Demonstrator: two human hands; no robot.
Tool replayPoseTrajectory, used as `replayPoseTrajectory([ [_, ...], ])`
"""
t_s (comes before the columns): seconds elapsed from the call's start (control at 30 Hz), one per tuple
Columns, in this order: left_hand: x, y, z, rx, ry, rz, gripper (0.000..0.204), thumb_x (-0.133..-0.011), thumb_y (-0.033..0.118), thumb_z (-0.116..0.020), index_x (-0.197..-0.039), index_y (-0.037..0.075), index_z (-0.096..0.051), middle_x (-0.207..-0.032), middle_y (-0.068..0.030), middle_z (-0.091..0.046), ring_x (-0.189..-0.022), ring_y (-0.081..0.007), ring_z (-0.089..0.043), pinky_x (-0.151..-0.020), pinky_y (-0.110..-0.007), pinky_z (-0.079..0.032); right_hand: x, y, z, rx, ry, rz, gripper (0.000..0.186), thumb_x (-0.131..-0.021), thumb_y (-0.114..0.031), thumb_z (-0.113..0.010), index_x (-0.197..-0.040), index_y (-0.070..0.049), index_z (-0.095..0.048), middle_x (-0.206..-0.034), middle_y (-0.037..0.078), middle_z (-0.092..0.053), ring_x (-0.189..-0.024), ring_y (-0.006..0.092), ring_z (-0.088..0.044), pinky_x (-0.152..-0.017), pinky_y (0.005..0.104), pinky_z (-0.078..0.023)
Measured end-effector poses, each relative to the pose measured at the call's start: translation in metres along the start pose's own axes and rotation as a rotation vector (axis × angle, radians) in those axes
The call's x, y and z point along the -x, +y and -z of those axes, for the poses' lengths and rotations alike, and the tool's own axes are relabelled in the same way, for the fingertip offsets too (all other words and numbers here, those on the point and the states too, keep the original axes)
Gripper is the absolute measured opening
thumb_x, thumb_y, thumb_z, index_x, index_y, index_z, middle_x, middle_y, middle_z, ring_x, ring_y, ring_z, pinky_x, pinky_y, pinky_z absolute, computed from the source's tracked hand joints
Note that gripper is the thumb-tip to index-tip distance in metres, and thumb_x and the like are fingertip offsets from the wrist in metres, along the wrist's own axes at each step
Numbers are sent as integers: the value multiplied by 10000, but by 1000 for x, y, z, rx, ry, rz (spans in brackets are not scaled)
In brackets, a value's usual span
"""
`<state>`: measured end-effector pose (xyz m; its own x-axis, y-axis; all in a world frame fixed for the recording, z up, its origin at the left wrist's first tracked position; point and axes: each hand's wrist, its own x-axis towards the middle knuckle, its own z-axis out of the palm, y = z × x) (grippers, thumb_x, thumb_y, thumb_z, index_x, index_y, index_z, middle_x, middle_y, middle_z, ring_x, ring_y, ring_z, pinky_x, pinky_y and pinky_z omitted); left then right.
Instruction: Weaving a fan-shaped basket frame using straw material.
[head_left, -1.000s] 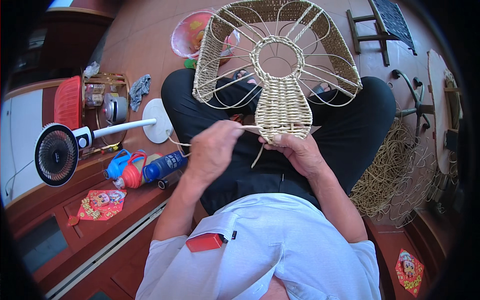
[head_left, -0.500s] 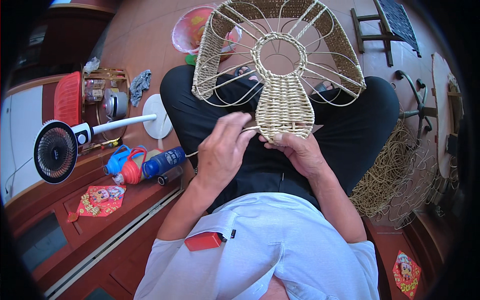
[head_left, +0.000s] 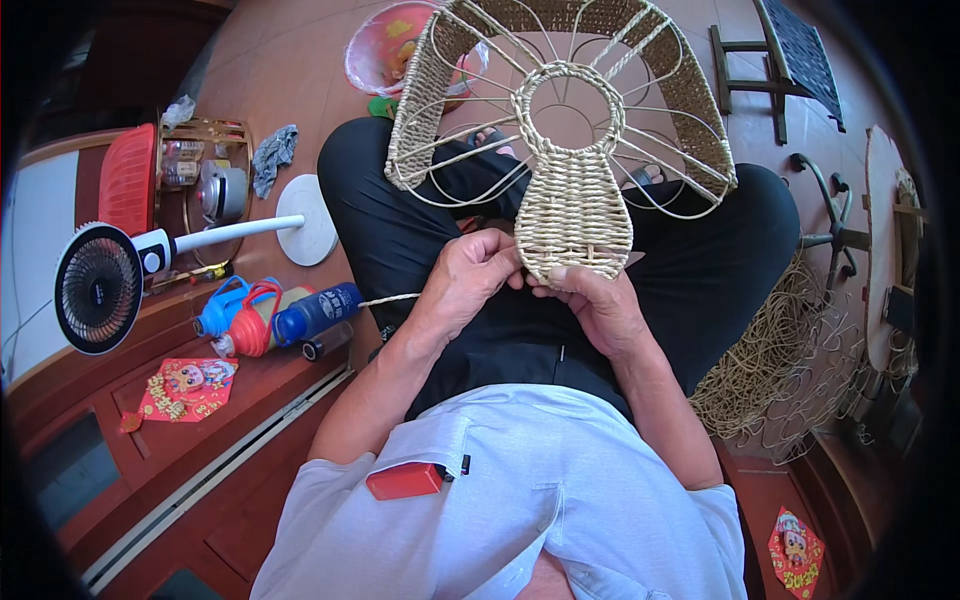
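A large woven straw basket [head_left: 572,218] rests across my knees. It has a wire frame with looping spokes and a round ring, and a tightly woven, vase-shaped panel runs from the ring toward me. My right hand [head_left: 600,305] grips the panel's near edge, thumb on top and fingers underneath. At the panel's lower left corner my left hand [head_left: 465,275] is closed in a pinch. A twisted straw cord [head_left: 388,299] runs from the left to behind my left hand; the part between its fingertips is hidden.
A heap of loose straw cord [head_left: 765,365] lies on the floor at right, near a wheeled chair base [head_left: 835,225]. To the left are a white fan [head_left: 100,285], a blue bottle [head_left: 325,310] and a red jug [head_left: 252,325]. A pink tub [head_left: 385,50] stands beyond the basket.
My left hand has moved right and closed in at the panel's lower left corner, its fingers now pinched. My right hand keeps its hold on the edge. The view has shifted slightly.
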<state>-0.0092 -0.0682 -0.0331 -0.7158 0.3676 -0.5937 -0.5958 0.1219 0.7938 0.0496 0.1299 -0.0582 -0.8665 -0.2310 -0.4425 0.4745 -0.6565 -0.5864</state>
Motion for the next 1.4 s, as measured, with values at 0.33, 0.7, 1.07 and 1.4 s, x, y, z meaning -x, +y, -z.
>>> replayPoseTrajectory([
  [0.33,-19,-26,-12,-269,-37,-96,172,-1013,64,-578,-1046,-15,-728,-845,-70,-748,-755,-123,-691,-730,-305,-544,-2,1,9,148,-28,-35,339,-916,-145,-694,-1216,14,-693,-1056,91,-743,-890,176,-700,-770,316,-546],
  [0.7,9,-4,-14,-261,190,-66,208,-1012,104,-638,-1173,-22,-676,-938,-76,-730,-676,-115,-652,-628,-276,-538,-2,4,5,-115,-45,21,433,-909,-51,-702,-1332,14,-641,-1205,97,-731,-1023,181,-698,-854,342,-567],
  [1.07,38,24,-22,-668,341,-555,86,-947,-6,-734,-1032,-6,-723,-947,-29,-630,-742,-73,-575,-689,-234,-489,-2,1,0,-145,32,53,583,-860,58,-708,-1423,31,-560,-1336,116,-683,-1200,206,-692,-1048,351,-562],
  [1.4,27,20,-31,-972,359,-757,121,-914,5,-745,-1034,20,-759,-951,-101,-692,-853,-244,-706,-739,-345,-564,-1,-5,4,-74,37,57,560,-831,89,-742,-1372,35,-612,-1291,115,-719,-1166,207,-709,-1045,351,-567],
])
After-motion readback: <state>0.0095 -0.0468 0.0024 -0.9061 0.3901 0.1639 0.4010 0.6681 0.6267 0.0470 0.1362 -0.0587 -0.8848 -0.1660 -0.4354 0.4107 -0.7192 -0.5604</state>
